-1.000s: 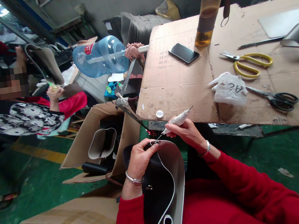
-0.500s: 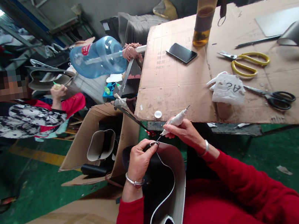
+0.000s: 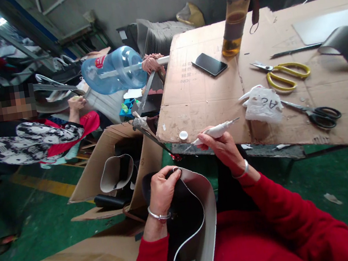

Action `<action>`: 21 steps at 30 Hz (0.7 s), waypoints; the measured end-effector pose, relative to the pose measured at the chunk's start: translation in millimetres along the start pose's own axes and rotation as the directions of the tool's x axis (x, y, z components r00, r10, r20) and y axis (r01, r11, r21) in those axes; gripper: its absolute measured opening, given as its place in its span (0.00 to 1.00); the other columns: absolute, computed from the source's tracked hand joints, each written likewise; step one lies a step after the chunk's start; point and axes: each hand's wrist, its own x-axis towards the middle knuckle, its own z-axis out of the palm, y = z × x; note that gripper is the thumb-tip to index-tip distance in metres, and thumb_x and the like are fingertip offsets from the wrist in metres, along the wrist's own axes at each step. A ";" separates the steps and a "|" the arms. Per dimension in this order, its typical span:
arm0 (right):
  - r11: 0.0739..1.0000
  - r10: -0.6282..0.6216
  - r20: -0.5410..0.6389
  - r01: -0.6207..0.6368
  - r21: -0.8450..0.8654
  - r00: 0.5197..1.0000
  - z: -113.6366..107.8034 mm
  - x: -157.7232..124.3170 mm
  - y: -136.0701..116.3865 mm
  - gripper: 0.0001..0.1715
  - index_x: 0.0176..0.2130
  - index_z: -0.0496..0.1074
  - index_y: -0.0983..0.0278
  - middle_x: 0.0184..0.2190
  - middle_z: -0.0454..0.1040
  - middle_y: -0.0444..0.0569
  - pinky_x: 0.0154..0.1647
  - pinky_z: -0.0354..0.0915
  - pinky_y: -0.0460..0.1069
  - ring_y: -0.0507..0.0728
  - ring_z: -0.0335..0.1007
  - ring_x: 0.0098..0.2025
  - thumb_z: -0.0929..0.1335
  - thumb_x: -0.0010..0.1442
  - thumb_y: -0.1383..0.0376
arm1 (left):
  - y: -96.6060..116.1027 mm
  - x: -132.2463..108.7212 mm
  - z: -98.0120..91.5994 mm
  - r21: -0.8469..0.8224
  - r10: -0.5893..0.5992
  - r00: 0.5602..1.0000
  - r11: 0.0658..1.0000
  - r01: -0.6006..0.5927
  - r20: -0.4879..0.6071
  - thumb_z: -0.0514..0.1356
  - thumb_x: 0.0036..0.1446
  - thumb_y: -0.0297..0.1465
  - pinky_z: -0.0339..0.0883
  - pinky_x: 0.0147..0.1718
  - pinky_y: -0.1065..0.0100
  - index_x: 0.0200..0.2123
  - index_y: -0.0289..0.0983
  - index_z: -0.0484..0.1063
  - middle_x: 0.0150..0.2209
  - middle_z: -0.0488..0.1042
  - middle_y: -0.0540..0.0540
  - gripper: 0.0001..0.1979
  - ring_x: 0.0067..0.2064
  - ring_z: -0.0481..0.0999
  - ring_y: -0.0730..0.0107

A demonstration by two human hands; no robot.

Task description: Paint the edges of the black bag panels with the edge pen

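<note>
Begin at the lower middle of the frame with the bag panel (image 3: 202, 213), dark outside, grey inside, pale along the rim, curled upright over the red lap. Grip it as shown with the left hand (image 3: 163, 191): fingers (image 3: 165, 179) closed tight over the top curve of the rim, thumb pressed just beside the small metal ring (image 3: 176, 169). Hold firmly, yet spare the pale edge lower down from any rubbing.

Just above, right of centre, find the right hand (image 3: 225, 149) shut in a pencil grip round the white pen tool (image 3: 216, 131), held clear of the panel and level with the near edge of the counter (image 3: 195, 96). Bring the lower tip down slowly and, probably best, at a shallow angle. Brace the wrist for steadiness. Touch only the rim beside the ring, never the left fingertips. Turn the panel toward the tool rather than stretching the wrist.

At centre left, mind the open cardboard box (image 3: 87, 182) with its curled grey piece (image 3: 115, 172). Keep the left elbow out of it.

Farther up, on the counter, leave alone the white cap (image 3: 183, 135), the plastic bag (image 3: 263, 106), the black scissors (image 3: 322, 115), the yellow scissors (image 3: 286, 76), the phone (image 3: 209, 64) and the amber bottle (image 3: 235, 16).

At upper left, well apart: the blue water jug (image 3: 113, 72) and a co-worker's patterned sleeve (image 3: 31, 141).
</note>
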 end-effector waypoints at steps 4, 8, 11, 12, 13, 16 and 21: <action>0.959 -0.202 -0.074 0.182 -0.215 0.977 -9.3 5.2 -2.7 0.13 0.38 0.77 0.62 0.36 0.78 0.47 0.35 0.68 0.48 0.55 0.74 0.35 0.73 0.63 0.55 | 5.8 2.7 -8.4 0.082 -0.016 0.997 0.996 0.022 -0.079 0.68 0.52 0.42 0.68 0.38 0.66 0.37 0.37 0.83 0.35 0.83 0.45 0.15 0.37 0.78 0.60; 0.889 -0.244 0.020 0.232 -0.395 0.969 -12.3 8.6 -0.1 0.13 0.42 0.78 0.61 0.37 0.79 0.47 0.38 0.67 0.49 0.56 0.74 0.36 0.73 0.64 0.55 | 15.8 4.9 -14.1 0.145 -0.005 0.998 0.989 0.014 -0.061 0.67 0.52 0.42 0.68 0.41 0.65 0.36 0.36 0.83 0.35 0.84 0.44 0.15 0.38 0.79 0.59; 0.850 -0.281 0.078 0.285 -0.442 0.957 -13.1 10.5 4.6 0.12 0.42 0.78 0.60 0.39 0.80 0.47 0.42 0.68 0.50 0.57 0.75 0.39 0.74 0.63 0.56 | 15.4 7.3 -15.7 0.076 -0.018 0.999 0.997 0.022 -0.051 0.68 0.51 0.42 0.68 0.38 0.66 0.34 0.36 0.83 0.33 0.83 0.45 0.15 0.36 0.77 0.62; 0.835 -0.295 0.096 0.305 -0.458 0.951 -13.4 10.9 5.8 0.11 0.42 0.78 0.60 0.39 0.81 0.47 0.44 0.68 0.50 0.58 0.75 0.40 0.74 0.63 0.56 | 13.9 8.3 -16.0 0.009 -0.044 0.998 0.999 0.044 -0.044 0.69 0.50 0.42 0.67 0.35 0.67 0.34 0.36 0.82 0.32 0.82 0.46 0.15 0.34 0.77 0.64; 0.819 -0.303 0.116 0.321 -0.475 0.946 -13.7 11.1 6.7 0.11 0.42 0.78 0.59 0.39 0.81 0.47 0.45 0.68 0.51 0.58 0.75 0.40 0.74 0.63 0.56 | 12.2 9.2 -16.3 -0.072 -0.075 0.997 0.995 0.073 -0.032 0.70 0.49 0.41 0.67 0.33 0.69 0.34 0.36 0.82 0.31 0.81 0.47 0.15 0.32 0.76 0.66; 0.789 -0.290 0.149 0.324 -0.521 0.945 -14.0 11.3 7.8 0.10 0.41 0.79 0.58 0.39 0.81 0.47 0.47 0.68 0.52 0.59 0.75 0.42 0.74 0.63 0.56 | 8.0 11.3 -17.6 -0.263 -0.146 0.989 0.954 0.145 0.014 0.74 0.44 0.39 0.66 0.29 0.71 0.33 0.35 0.82 0.29 0.80 0.48 0.15 0.28 0.74 0.70; 0.862 -0.229 0.048 0.226 -0.454 0.972 -12.9 11.0 7.5 0.14 0.43 0.78 0.59 0.40 0.80 0.48 0.44 0.69 0.50 0.59 0.76 0.40 0.73 0.63 0.52 | 6.4 12.4 -22.2 -0.281 -0.144 0.985 0.945 0.165 0.096 0.75 0.45 0.38 0.68 0.30 0.72 0.33 0.34 0.82 0.30 0.79 0.47 0.15 0.30 0.75 0.70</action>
